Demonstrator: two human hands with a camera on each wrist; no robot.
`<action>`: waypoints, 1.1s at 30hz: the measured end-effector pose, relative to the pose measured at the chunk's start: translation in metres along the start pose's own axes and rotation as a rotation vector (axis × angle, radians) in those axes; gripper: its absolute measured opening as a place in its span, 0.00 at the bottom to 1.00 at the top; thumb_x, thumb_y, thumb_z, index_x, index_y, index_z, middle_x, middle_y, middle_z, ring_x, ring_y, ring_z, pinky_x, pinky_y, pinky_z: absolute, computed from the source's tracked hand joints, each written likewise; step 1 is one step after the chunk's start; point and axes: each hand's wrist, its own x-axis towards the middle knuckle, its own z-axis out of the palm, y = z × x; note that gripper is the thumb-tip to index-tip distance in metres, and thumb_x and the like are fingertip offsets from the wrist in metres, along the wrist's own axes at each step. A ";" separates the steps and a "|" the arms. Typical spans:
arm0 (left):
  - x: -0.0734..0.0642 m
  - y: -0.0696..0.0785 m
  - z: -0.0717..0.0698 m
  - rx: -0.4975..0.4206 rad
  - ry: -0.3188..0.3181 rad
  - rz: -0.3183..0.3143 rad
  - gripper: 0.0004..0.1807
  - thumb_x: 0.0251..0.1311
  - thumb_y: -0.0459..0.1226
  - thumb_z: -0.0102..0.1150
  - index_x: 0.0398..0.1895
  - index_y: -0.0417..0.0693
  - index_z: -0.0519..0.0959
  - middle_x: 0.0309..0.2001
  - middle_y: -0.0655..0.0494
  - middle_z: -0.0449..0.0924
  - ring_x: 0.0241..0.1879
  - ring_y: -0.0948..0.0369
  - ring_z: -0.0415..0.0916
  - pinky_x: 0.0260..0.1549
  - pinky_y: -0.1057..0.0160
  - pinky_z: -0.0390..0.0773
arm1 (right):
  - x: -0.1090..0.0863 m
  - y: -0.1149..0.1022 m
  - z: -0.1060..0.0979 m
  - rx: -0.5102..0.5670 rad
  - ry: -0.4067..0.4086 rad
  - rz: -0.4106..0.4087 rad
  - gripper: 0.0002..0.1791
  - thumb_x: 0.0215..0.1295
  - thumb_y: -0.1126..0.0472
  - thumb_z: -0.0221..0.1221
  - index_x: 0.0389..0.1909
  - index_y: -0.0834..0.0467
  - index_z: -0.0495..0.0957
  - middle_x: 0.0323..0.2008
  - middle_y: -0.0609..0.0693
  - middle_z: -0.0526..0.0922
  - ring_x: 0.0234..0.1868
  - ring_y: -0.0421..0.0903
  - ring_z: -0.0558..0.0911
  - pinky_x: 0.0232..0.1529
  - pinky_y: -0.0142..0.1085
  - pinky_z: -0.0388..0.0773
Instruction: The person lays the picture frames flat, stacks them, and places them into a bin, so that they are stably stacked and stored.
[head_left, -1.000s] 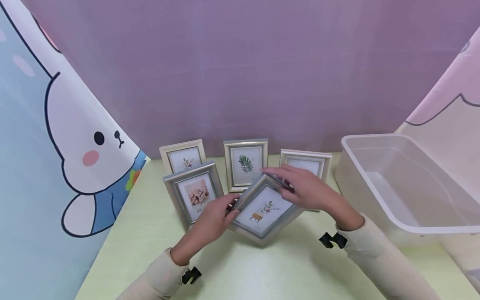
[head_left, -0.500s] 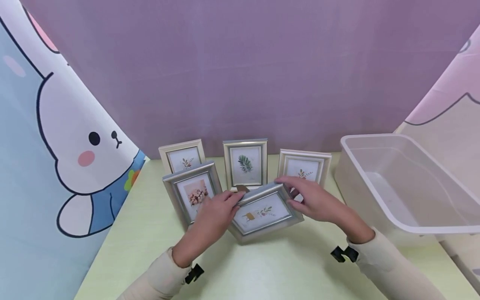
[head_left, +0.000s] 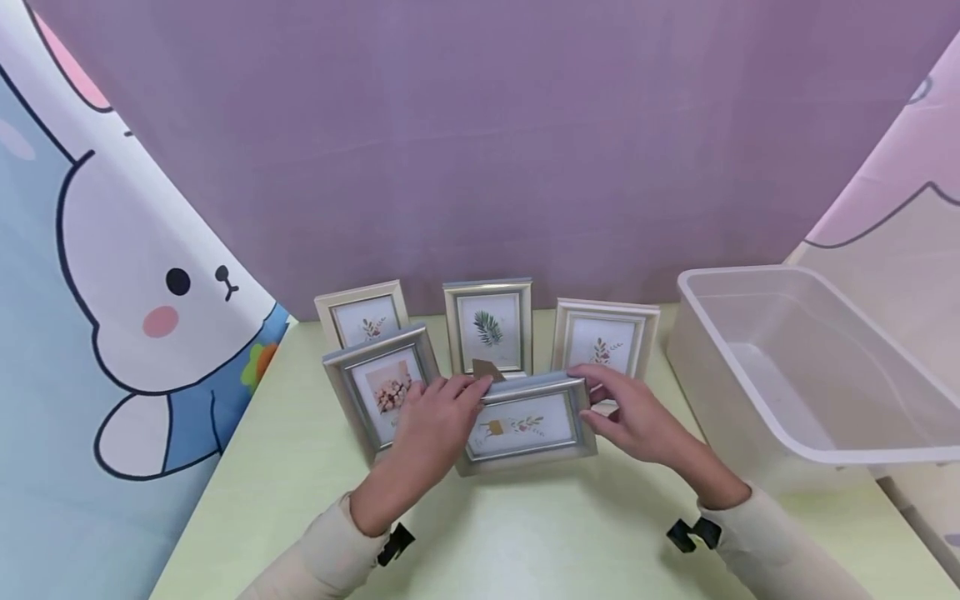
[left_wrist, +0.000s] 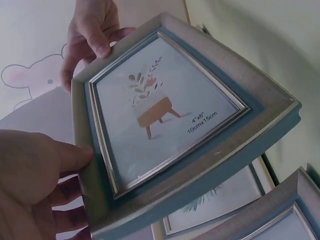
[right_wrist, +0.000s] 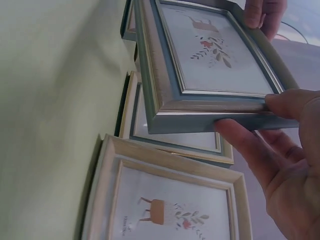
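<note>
Both hands hold a silver-grey picture frame (head_left: 527,421), turned on its side, low over the pale green table (head_left: 525,542). Its print of a brown pot with leaves lies sideways in the head view. My left hand (head_left: 437,429) grips the frame at its upper left, thumb on the front as the left wrist view shows. My right hand (head_left: 636,412) pinches the right end, with the thumb (right_wrist: 282,104) on the front and the fingers behind. Above the top edge a brown flap (head_left: 487,369) sticks up. A frame with a pink flower print (head_left: 388,390) stands beside the left hand.
Three more picture frames stand behind: one at the back left (head_left: 367,318), a green leaf one (head_left: 487,329) in the middle, a cream one (head_left: 603,340) at right. A clear plastic bin (head_left: 750,400) stands at the right. A purple curtain (head_left: 480,150) closes the back.
The held frame has turned from a corner-down tilt to nearly level on its long side. The right hand has shifted right and slightly down, uncovering the cream frame behind.
</note>
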 end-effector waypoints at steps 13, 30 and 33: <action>-0.005 -0.022 -0.003 -0.319 0.065 -0.069 0.19 0.61 0.35 0.71 0.55 0.42 0.84 0.47 0.50 0.85 0.46 0.54 0.82 0.44 0.57 0.85 | -0.018 0.008 -0.008 0.038 0.077 0.032 0.35 0.58 0.81 0.64 0.67 0.63 0.66 0.45 0.63 0.82 0.41 0.42 0.86 0.28 0.30 0.86; 0.002 -0.067 0.017 -1.199 -0.274 -0.211 0.37 0.67 0.42 0.65 0.76 0.47 0.62 0.74 0.42 0.66 0.71 0.44 0.68 0.68 0.48 0.73 | -0.024 0.013 -0.002 0.124 0.197 -0.065 0.35 0.49 0.88 0.63 0.60 0.69 0.68 0.47 0.66 0.81 0.46 0.31 0.84 0.23 0.30 0.84; 0.002 -0.074 0.022 -1.270 -0.319 -0.153 0.47 0.65 0.54 0.66 0.80 0.51 0.54 0.79 0.44 0.57 0.77 0.42 0.59 0.72 0.41 0.64 | -0.024 0.013 0.000 0.159 0.200 -0.086 0.35 0.48 0.89 0.62 0.60 0.70 0.67 0.49 0.57 0.83 0.46 0.31 0.85 0.22 0.31 0.84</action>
